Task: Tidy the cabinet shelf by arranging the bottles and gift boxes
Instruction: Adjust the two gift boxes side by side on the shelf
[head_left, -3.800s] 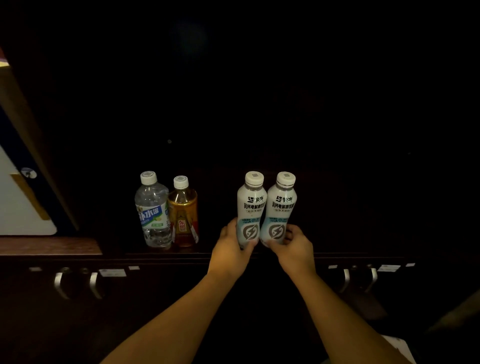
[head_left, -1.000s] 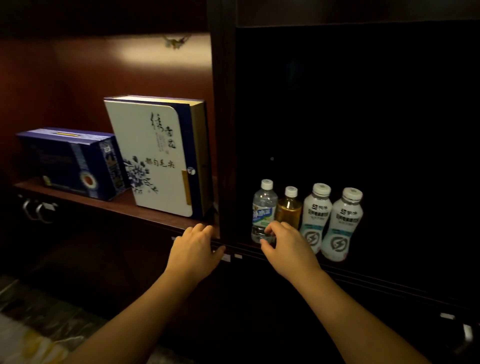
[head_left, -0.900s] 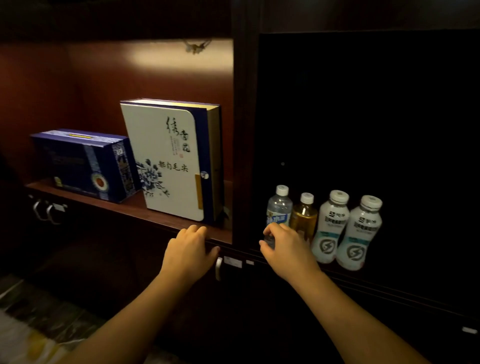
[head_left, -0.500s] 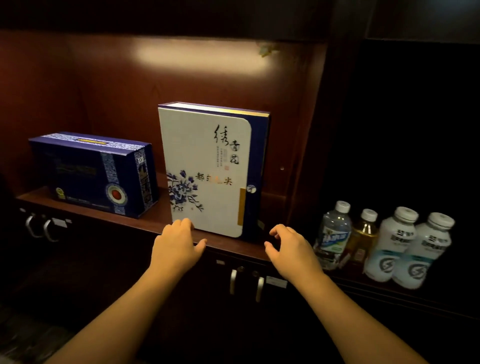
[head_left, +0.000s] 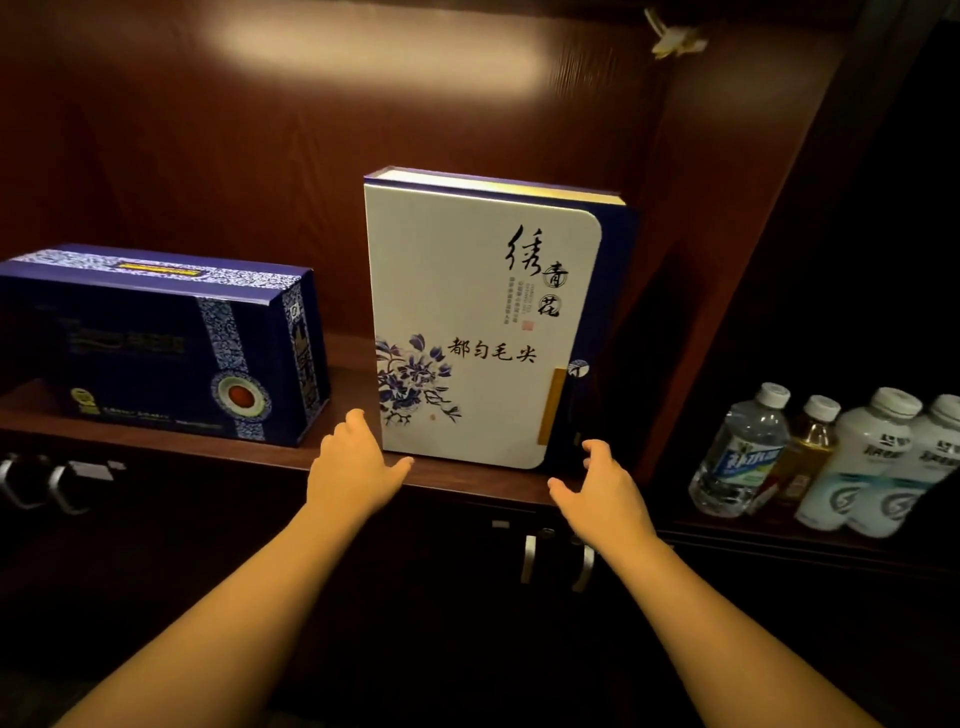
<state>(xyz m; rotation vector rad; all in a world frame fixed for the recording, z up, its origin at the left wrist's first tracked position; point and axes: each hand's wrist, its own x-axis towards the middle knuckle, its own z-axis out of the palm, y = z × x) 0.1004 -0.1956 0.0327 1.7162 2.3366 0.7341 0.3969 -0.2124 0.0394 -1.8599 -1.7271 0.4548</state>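
Both hands spread at the base of the upright white gift box (head_left: 467, 332).

The left hand (head_left: 353, 467) and right hand (head_left: 605, 483) flank its lower corners, perhaps just touching. The blue gift box (head_left: 156, 343) lies left of the left hand; four bottles (head_left: 826, 457), holding clear, amber and milky drinks, stand right of the right hand.

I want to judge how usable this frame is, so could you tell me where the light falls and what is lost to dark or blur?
Head view: a warm glare patch on the back panel lights the white box well; the blue box is dimmer, its print unreadable; the bottles sit soft in the dark right bay; both hands are evenly lit; the wide lens bows the edges.
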